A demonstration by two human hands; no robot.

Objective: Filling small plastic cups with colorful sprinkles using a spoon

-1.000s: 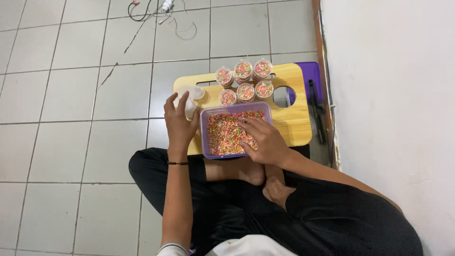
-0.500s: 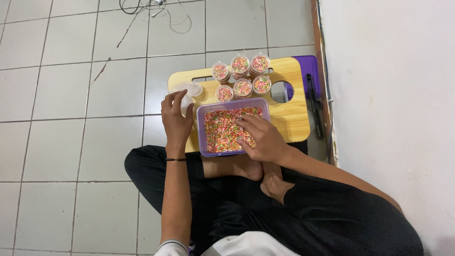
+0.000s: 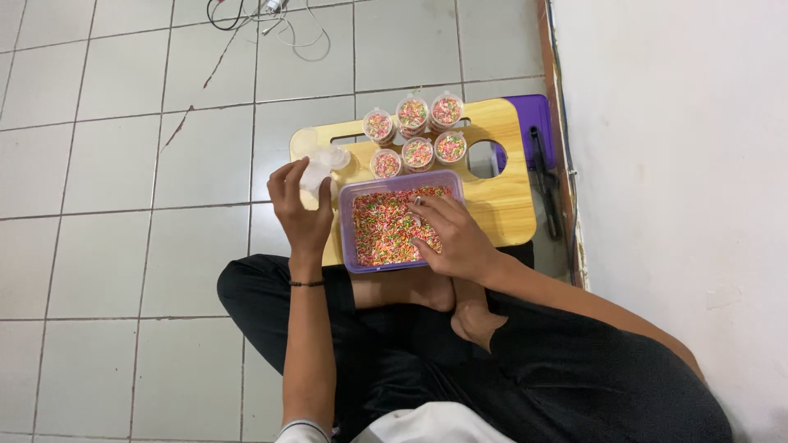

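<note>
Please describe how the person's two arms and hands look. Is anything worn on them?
Both arms are bare from elbow to fingers. The left hand has a thin dark band around the wrist, and a light sleeve edge with a darker stripe shows near the upper arm. The right hand wears nothing visible: no ring, watch or glove. No markings can be seen.

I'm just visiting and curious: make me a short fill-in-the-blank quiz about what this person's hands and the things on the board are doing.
1. The right hand reaches into a purple tub of colourful ____.
2. The left hand holds a small ____ plastic cup.
3. The number of filled little cups standing beyond the tub is ____.
4. Everything rests on a ____ board.

Missing words: sprinkles; empty; six; wooden
</note>
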